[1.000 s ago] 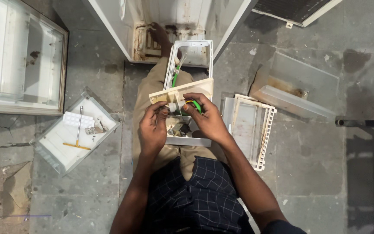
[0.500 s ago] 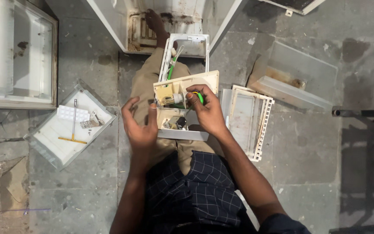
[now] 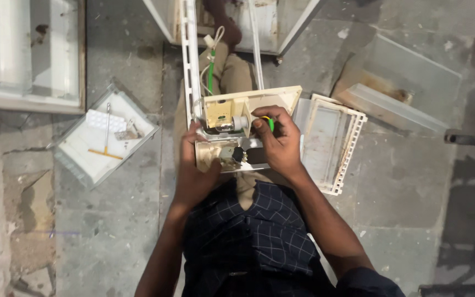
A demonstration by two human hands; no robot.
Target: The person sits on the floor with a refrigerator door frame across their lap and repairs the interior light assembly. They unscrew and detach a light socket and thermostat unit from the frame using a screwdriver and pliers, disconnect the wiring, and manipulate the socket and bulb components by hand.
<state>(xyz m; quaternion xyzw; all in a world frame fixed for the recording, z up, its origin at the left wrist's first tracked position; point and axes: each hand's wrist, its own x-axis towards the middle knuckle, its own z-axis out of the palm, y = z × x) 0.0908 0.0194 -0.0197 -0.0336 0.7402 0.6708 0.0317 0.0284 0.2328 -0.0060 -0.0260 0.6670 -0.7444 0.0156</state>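
Your right hand [image 3: 279, 144] is closed around a green-handled tool [image 3: 269, 122], its tip lost behind the fingers, pressed against the cream plastic housing [image 3: 248, 110] at frame centre. Your left hand [image 3: 195, 176] clasps the housing's lower left edge, fingers wrapped under it. The housing rests on your lap, a small bulb-like part [image 3: 232, 123] and dark fittings showing inside; green and white wires [image 3: 211, 71] run up from it toward the top of the frame. Just right of your right hand lies a white slatted tray [image 3: 336, 143]. At left, on the concrete floor [image 3: 111, 231], a clear shallow tray [image 3: 105, 140] holds small parts.
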